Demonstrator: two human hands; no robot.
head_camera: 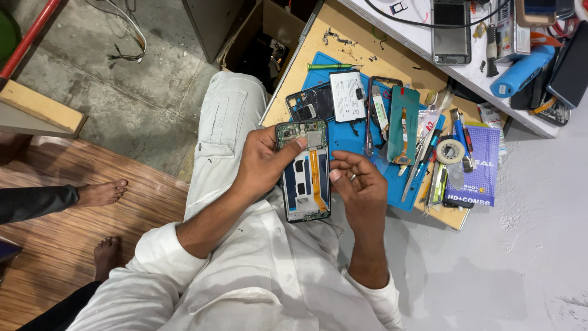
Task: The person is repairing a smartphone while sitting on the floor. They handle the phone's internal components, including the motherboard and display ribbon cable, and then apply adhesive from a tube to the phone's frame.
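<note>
My left hand point(262, 162) holds an opened phone point(304, 175) by its left edge, thumb resting on the top near the camera module. The phone's back is off, showing a green board, a blue frame and an orange flex cable point(316, 178) running down the middle. My right hand point(361, 184), a ring on one finger, touches the phone's right edge with fingertips curled toward the flex cable. Both hands hover above my lap, in front of a blue work mat point(349, 138).
On the mat lie a white battery point(347, 96), a dark phone back cover point(309, 104), a phone frame, a teal panel point(403, 122), tweezers, a tape roll point(450, 151) and screwdrivers. A white bench at top right holds another phone point(451, 30) and tools. Another person's bare feet point(104, 193) rest at left.
</note>
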